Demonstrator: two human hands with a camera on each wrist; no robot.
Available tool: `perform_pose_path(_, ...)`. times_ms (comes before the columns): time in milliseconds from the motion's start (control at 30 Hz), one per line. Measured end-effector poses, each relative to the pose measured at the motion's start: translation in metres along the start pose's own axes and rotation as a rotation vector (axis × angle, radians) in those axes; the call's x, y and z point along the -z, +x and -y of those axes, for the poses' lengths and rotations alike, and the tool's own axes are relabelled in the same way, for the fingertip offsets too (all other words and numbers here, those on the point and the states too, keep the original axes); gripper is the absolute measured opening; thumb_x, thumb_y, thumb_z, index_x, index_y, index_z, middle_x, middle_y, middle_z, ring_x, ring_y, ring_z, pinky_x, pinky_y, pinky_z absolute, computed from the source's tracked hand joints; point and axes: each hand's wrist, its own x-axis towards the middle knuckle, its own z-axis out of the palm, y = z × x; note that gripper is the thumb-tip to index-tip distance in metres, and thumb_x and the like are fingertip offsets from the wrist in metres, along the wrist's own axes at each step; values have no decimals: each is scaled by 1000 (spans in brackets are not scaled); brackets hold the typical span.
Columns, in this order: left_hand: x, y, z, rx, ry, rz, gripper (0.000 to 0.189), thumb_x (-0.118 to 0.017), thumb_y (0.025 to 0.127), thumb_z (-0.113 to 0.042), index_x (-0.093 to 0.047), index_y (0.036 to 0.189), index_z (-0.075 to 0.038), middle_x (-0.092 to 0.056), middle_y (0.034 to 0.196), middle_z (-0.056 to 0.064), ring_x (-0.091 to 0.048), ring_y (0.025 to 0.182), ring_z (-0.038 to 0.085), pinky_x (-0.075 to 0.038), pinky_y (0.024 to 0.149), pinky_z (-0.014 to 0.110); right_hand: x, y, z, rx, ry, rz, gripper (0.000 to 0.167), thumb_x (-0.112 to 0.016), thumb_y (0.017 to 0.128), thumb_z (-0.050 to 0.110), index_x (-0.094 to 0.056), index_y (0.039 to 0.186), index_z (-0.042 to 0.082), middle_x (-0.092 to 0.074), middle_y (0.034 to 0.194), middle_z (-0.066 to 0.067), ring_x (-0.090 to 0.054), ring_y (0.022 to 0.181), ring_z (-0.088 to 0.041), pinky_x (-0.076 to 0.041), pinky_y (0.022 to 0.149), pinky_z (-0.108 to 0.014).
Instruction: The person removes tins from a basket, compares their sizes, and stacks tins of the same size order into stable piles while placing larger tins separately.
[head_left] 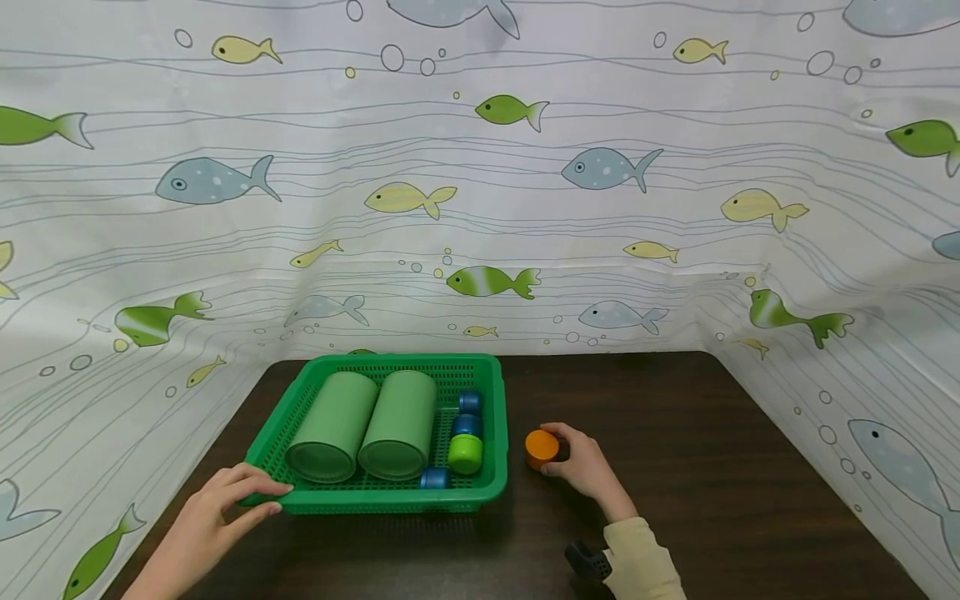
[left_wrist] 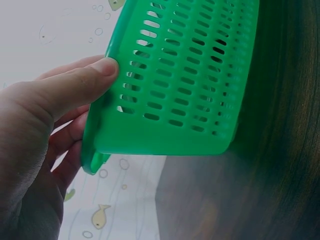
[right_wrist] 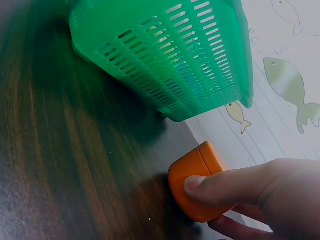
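A green plastic basket (head_left: pixel 375 500) with slotted walls stands on the dark table. My left hand (head_left: pixel 225 508) grips its near left corner, with the thumb on the outer wall and the fingers over the rim, as the left wrist view shows. To the right of the basket, my right hand (head_left: pixel 585 468) pinches a small orange lidded container (head_left: pixel 542 448) between thumb and fingers. In the right wrist view the orange container (right_wrist: pixel 192 182) is at the table surface, with its lid seam visible.
Two large pale green cylinders (head_left: pixel 399 425) lie side by side in the basket. Small blue containers (head_left: pixel 469 402) and a lime green one (head_left: pixel 466 455) sit at its right side, another blue one (head_left: pixel 435 477) near the front. A fish-printed curtain (head_left: pixel 495 208) surrounds the dark wooden table (head_left: pixel 675 433).
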Motion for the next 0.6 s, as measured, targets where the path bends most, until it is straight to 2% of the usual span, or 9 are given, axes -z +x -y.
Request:
perform_pose_path(433, 0, -2, 1, 8, -10, 20, 54, -86, 60, 6, -74, 98, -30, -60, 96, -20, -47, 96, -12, -36, 81, 2, 1, 1, -2, -13, -12, 29, 55, -82, 78, 4, -62, 129, 10, -64, 130, -12, -60, 115, -31, -46, 103, -57)
perform_pose_path(600, -1, -1, 2, -9, -18, 10, 55, -86, 59, 8, -74, 98, -28, -61, 95, -18, -47, 96, -12, -36, 81, 2, 2, 2, -1, -10, -15, 29, 56, -82, 78, 4, -62, 130, 11, -64, 130, -12, -60, 115, -30, -46, 104, -57)
